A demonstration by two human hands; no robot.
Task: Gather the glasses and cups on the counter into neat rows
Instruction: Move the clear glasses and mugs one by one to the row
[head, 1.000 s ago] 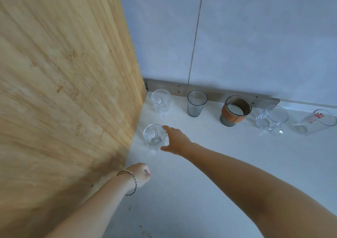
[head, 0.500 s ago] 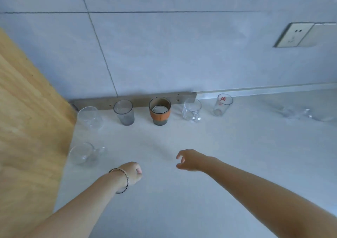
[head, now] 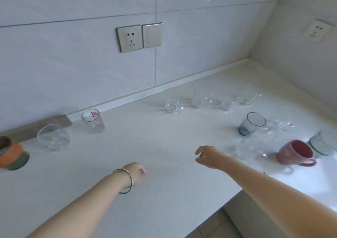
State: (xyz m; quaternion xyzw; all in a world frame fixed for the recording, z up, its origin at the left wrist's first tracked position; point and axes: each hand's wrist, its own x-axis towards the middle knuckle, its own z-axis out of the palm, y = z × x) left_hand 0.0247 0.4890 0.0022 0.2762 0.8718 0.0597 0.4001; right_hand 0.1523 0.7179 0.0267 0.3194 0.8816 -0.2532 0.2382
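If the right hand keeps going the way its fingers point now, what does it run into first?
The right hand, open and empty, points left and slightly toward the wall across bare white counter. Nothing lies close in that line; the clear round tumbler looks like the first thing it would meet, though depth is uncertain.

Two bare forearms are showing, with no sleeves reaching into view. The left hand (head: 137, 172) is wearing a thin bracelet (head: 125, 181) at the wrist: a slim band, pale and silvery along the top, darkening to a beaded or braided look along its lower loop. The right hand (head: 209, 155) is wearing nothing; its wrist is showing no band or watch.
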